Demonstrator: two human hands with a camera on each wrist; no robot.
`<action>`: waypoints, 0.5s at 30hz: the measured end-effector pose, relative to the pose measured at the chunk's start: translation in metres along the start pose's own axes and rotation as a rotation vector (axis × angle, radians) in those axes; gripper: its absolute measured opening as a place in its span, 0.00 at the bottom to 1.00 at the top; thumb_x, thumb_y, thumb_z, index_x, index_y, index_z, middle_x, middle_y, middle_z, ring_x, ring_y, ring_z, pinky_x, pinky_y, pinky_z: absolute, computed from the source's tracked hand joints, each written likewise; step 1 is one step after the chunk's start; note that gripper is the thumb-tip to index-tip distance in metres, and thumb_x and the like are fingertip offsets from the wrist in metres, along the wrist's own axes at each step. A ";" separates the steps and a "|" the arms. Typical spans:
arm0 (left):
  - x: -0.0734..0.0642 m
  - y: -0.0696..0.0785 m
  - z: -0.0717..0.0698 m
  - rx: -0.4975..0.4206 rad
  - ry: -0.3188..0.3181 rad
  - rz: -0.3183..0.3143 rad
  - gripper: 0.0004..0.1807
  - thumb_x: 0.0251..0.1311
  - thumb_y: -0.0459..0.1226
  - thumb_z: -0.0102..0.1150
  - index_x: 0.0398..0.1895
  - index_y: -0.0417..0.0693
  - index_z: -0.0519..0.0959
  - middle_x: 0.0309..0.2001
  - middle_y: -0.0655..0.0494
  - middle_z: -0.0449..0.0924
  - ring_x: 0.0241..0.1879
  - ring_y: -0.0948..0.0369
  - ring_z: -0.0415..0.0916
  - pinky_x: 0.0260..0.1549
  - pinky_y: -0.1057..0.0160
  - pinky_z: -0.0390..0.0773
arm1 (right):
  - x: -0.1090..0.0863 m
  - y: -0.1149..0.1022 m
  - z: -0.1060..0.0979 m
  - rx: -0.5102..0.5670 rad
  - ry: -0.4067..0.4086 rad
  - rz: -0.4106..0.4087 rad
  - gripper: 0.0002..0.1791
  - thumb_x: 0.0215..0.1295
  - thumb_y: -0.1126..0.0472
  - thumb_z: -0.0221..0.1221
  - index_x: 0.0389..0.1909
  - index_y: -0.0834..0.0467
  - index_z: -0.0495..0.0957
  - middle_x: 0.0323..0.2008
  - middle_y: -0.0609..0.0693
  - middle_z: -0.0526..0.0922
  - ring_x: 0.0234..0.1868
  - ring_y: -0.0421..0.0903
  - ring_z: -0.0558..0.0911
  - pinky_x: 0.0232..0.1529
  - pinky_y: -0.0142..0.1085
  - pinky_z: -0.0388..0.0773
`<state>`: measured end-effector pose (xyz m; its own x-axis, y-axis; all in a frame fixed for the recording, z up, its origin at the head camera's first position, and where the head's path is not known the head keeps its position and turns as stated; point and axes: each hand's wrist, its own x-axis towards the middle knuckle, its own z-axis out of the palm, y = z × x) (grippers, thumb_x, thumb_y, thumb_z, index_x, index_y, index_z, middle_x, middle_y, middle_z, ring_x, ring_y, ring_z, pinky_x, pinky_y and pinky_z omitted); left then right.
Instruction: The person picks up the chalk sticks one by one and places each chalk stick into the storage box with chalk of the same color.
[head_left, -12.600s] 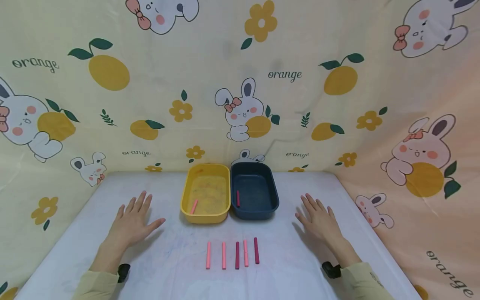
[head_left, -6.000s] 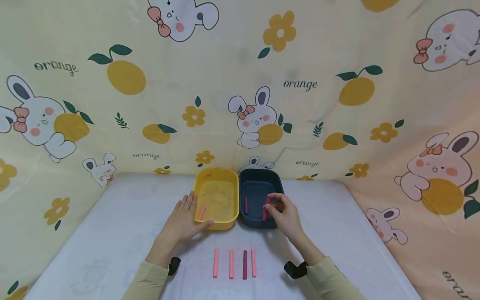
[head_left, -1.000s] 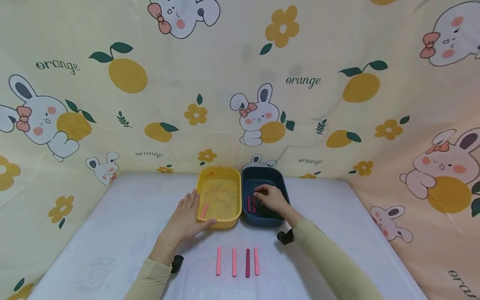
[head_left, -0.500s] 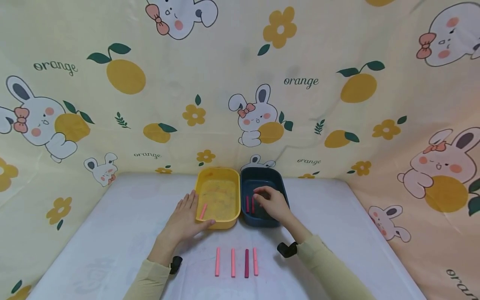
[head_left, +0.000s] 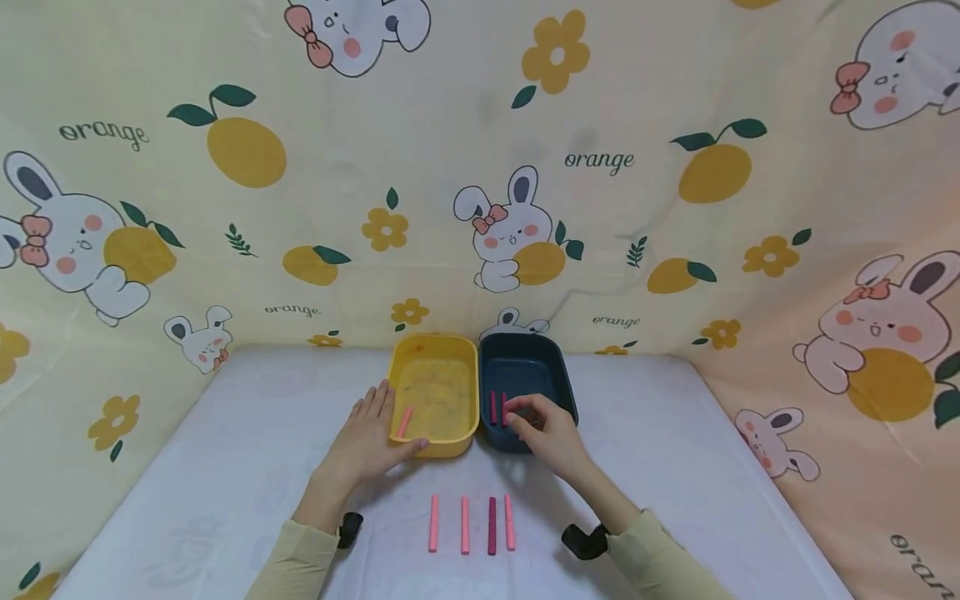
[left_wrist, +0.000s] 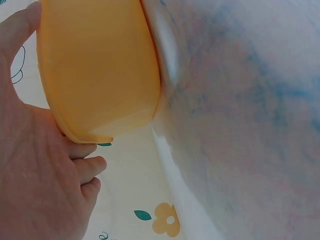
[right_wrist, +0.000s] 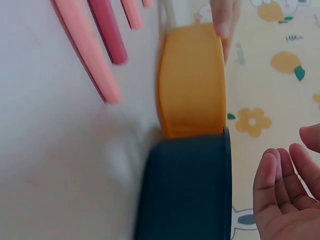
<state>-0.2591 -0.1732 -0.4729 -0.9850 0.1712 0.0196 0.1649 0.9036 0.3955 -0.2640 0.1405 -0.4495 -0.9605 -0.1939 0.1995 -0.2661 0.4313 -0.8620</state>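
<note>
My left hand (head_left: pixel 369 437) rests against the yellow box (head_left: pixel 474 400), straight fingers along its left side and thumb at the front rim. A light pink chalk stick (head_left: pixel 404 422) lies inside. My right hand (head_left: pixel 551 429) is over the front of the dark blue box (head_left: pixel 568 385), its fingertips right at a dark red chalk stick (head_left: pixel 504 407). Another dark red stick (head_left: pixel 492 408) lies parallel on its left. In the right wrist view, a gap shows between the thumb and loosely bent fingers (right_wrist: pixel 267 180), with nothing held there.
On the white-covered table (head_left: pixel 645 467), in front of the boxes, lie three light pink chalk sticks (head_left: pixel 465 525) and a dark red one (head_left: pixel 492 527). The boxes stand side by side near the patterned backdrop (head_left: pixel 420 167).
My right hand has lowered slightly toward me over the blue box. The dark red stick it held six seconds ago now lies inside beside the other. My left hand stays on the yellow box.
</note>
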 end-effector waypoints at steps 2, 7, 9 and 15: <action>0.000 -0.001 0.000 0.000 0.005 0.009 0.66 0.62 0.71 0.57 0.82 0.30 0.44 0.84 0.36 0.38 0.82 0.40 0.39 0.80 0.42 0.43 | -0.007 0.001 0.001 0.009 -0.008 -0.010 0.09 0.71 0.61 0.66 0.50 0.51 0.84 0.45 0.46 0.85 0.36 0.44 0.82 0.37 0.31 0.84; 0.000 -0.001 0.001 -0.004 0.002 0.011 0.66 0.62 0.71 0.57 0.82 0.30 0.44 0.83 0.36 0.38 0.82 0.39 0.39 0.80 0.42 0.43 | -0.023 0.005 0.006 0.002 -0.041 -0.035 0.10 0.70 0.63 0.67 0.49 0.52 0.85 0.45 0.46 0.85 0.40 0.45 0.82 0.41 0.30 0.83; 0.000 -0.001 0.000 -0.004 -0.001 0.004 0.66 0.62 0.71 0.57 0.82 0.30 0.43 0.83 0.36 0.38 0.82 0.39 0.38 0.80 0.42 0.43 | -0.028 0.006 0.009 -0.013 -0.061 -0.039 0.10 0.70 0.62 0.67 0.50 0.53 0.84 0.45 0.45 0.85 0.41 0.45 0.81 0.41 0.29 0.82; 0.001 -0.001 0.001 -0.016 -0.002 0.000 0.65 0.62 0.70 0.58 0.82 0.31 0.43 0.84 0.37 0.37 0.82 0.40 0.38 0.80 0.42 0.42 | -0.039 0.010 0.014 -0.064 -0.137 -0.084 0.12 0.68 0.64 0.68 0.51 0.58 0.84 0.44 0.47 0.84 0.39 0.41 0.81 0.41 0.30 0.83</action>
<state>-0.2597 -0.1735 -0.4741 -0.9849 0.1720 0.0183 0.1644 0.8972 0.4099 -0.2281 0.1399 -0.4730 -0.9157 -0.3478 0.2011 -0.3542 0.4626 -0.8127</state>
